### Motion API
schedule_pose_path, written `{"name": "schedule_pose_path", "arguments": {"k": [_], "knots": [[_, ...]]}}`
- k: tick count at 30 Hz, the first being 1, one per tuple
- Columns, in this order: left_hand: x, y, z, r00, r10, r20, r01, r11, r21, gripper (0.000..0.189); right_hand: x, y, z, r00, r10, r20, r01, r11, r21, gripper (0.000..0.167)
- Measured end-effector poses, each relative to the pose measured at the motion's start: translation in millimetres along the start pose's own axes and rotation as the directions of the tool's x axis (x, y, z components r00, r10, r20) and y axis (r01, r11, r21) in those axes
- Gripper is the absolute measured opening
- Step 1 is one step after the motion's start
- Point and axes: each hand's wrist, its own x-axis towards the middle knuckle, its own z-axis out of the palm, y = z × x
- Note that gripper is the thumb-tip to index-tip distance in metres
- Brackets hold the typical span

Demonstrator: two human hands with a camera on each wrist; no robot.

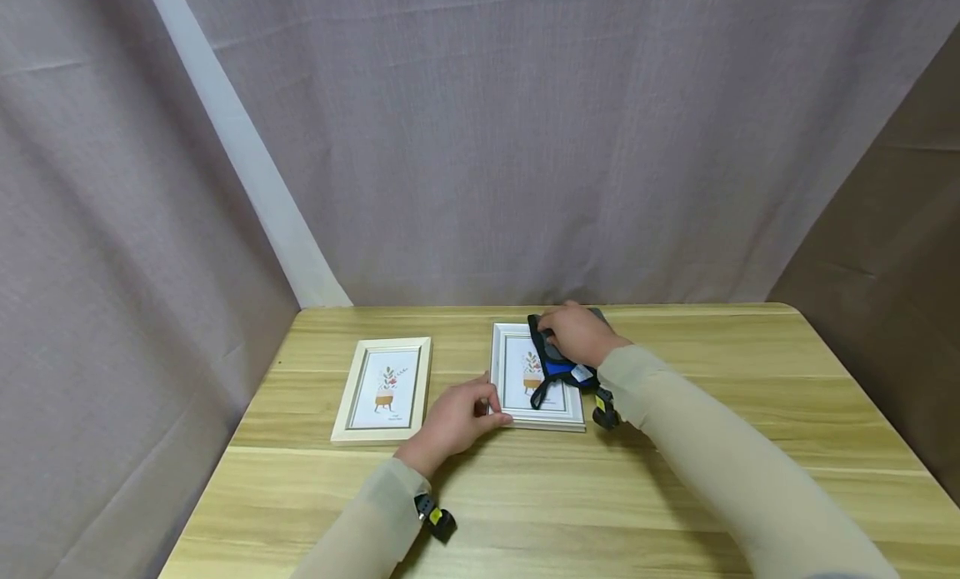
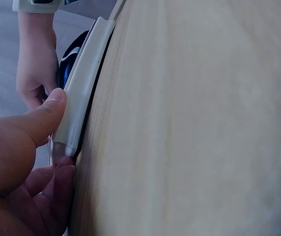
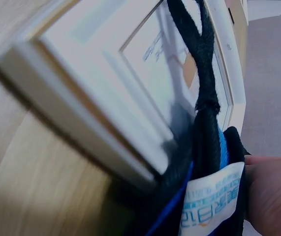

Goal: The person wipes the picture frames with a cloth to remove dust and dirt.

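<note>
A white picture frame (image 1: pixel 551 421) with a plant-pot print lies face up on the table. My left hand (image 1: pixel 457 418) grips its near left corner, thumb on the front rim and fingers at the side, as the left wrist view shows along the frame's edge (image 2: pixel 83 81). Over the frame's right part my right hand (image 1: pixel 580 334) holds a grey and blue cloth (image 1: pixel 557 368) with black edging. The cloth's black loop (image 3: pixel 206 73) trails across the print, and a white label (image 3: pixel 211 201) shows on it. Some of the right fingers are hidden by the cloth.
A cream picture frame (image 1: pixel 347 393) with a similar print lies to the left of the left hand. The wooden table (image 1: pixel 750 379) ends at the back against a grey curtain (image 1: pixel 480 146). A small black camera (image 1: pixel 606 410) sits on the right wrist.
</note>
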Motion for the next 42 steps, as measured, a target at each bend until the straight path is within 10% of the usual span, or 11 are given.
{"name": "schedule_pose_path", "arguments": {"k": [27,42], "knots": [[4.8,5.8,5.6,1.0,0.021,-0.001,-0.021,0.999,0.034,0.03,35.0,-30.5,7.0,0.998,-0.025,0.065,0.027,0.999,-0.028,0.023],[5.6,11.1,8.1,1.0,-0.001,-0.022,0.003,0.998,0.059,0.037,32.4,-37.2,7.4,0.988,0.104,0.117,-0.096,0.993,-0.072,0.03]]}}
